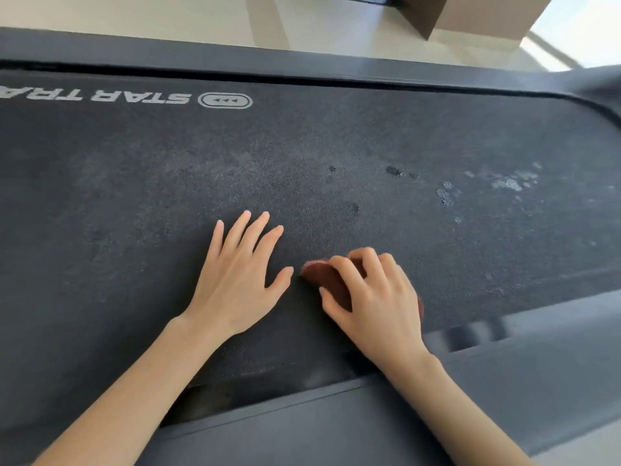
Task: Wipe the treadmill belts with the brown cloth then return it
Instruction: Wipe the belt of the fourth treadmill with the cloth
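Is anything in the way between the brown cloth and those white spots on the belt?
No, nothing visible. The right hand holds the cloth on the belt, and only bare belt lies between it and the white spots farther right.

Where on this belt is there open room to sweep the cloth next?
Open belt runs left of the left hand, up to the white logo. More lies right of the right hand, toward the pale flecks. Crowded: the narrow gap between both hands, beside the brown cloth.
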Motion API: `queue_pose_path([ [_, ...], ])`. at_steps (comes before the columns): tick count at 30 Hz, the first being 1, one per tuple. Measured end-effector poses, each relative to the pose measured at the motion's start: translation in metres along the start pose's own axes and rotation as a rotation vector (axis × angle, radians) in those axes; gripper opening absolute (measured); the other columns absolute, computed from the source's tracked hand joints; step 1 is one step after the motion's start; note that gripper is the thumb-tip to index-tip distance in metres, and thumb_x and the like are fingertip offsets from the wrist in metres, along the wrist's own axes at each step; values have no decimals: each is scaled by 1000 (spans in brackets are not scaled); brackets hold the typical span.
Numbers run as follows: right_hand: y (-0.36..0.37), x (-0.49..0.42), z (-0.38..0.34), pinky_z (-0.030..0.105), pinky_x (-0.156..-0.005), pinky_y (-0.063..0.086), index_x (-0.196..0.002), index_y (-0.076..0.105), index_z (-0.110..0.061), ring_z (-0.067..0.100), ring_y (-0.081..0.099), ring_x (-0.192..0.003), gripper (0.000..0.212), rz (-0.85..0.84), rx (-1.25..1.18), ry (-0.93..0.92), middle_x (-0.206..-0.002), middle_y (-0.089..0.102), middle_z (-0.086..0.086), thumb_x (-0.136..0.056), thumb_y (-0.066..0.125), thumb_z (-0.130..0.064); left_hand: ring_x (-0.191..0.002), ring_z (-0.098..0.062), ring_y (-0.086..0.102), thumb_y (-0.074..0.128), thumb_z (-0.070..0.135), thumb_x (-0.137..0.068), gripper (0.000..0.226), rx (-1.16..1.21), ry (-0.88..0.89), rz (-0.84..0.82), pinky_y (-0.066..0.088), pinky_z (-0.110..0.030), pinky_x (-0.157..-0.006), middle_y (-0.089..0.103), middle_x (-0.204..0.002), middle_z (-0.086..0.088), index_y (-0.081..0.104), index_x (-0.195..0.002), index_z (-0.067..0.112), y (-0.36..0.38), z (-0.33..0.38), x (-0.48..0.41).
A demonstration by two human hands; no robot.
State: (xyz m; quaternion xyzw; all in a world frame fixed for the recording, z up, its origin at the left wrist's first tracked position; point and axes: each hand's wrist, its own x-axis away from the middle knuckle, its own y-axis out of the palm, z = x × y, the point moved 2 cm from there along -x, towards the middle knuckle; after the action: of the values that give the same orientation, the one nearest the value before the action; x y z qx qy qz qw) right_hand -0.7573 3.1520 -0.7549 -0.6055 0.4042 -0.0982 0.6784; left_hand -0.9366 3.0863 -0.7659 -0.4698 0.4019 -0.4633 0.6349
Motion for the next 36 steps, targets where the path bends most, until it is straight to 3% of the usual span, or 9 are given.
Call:
queue_pose_path([
  [5, -7, 12, 9, 31, -61, 49, -96, 67, -26, 23, 56, -76, 26, -31, -25, 23, -91, 61, -2, -79, 59, -45, -144, -23, 13, 15, 57, -85, 74, 10, 23, 16, 10, -50, -116, 24, -154, -4, 34, -144, 18, 3, 1, -23],
  [10, 28, -66, 29, 31, -58, 45, -91, 66, -22, 26, 57, -79, 28, -4, 75, 101, -86, 60, 2, -78, 58, -45, -141, -28, 24, 27, 53, -85, 70, -57, 29, -15, 23, -53, -112, 32, -151, -9, 41, -141, 13, 17, 1, -19],
  [15, 76, -168, 64, 36, -70, 42, -112, 57, -19, 32, 52, -101, 39, -94, 150, 256, -109, 57, 7, -86, 53, -48, -140, -29, 27, 30, 53, -84, 68, -34, 31, 2, 25, -54, -111, 36, -149, -9, 45, -138, 14, 18, 0, -19],
  [18, 87, -191, 72, 37, -73, 41, -116, 54, -18, 33, 50, -103, 41, -101, 144, 310, -114, 55, 9, -88, 50, -48, -139, -29, 28, 30, 53, -84, 68, -34, 33, -5, 27, -55, -110, 37, -148, -9, 46, -138, 14, 17, 1, -18],
  [22, 74, -164, 57, 40, -76, 42, -112, 56, -16, 35, 51, -98, 39, -96, 167, 301, -109, 56, 11, -87, 52, -46, -140, -30, 28, 30, 53, -84, 69, -45, 38, -12, 26, -55, -110, 37, -148, -10, 45, -138, 14, 16, 1, -18],
  [26, 36, -84, 26, 38, -64, 46, -97, 64, -16, 32, 55, -80, 31, -4, 135, 130, -91, 59, 8, -82, 59, -42, -139, -31, 29, 30, 51, -83, 69, -52, 43, -12, 27, -56, -109, 36, -148, -12, 46, -138, 12, 17, 1, -17],
  [30, 8, -11, 13, 35, -66, 48, -102, 66, -23, 25, 53, -77, 29, -15, 66, 25, -94, 59, 0, -83, 59, -44, -139, -33, 28, 29, 50, -84, 69, -61, 56, -1, 27, -57, -109, 36, -148, -13, 44, -138, 10, 19, 1, -18],
  [36, 22, -53, 40, 33, -58, 48, -95, 66, -23, 27, 58, -82, 31, -9, 90, 161, -91, 60, 1, -80, 57, -48, -138, -33, 29, 29, 50, -84, 69, -64, 61, 12, 26, -58, -109, 37, -147, -14, 46, -137, 9, 18, 2, -18],
])
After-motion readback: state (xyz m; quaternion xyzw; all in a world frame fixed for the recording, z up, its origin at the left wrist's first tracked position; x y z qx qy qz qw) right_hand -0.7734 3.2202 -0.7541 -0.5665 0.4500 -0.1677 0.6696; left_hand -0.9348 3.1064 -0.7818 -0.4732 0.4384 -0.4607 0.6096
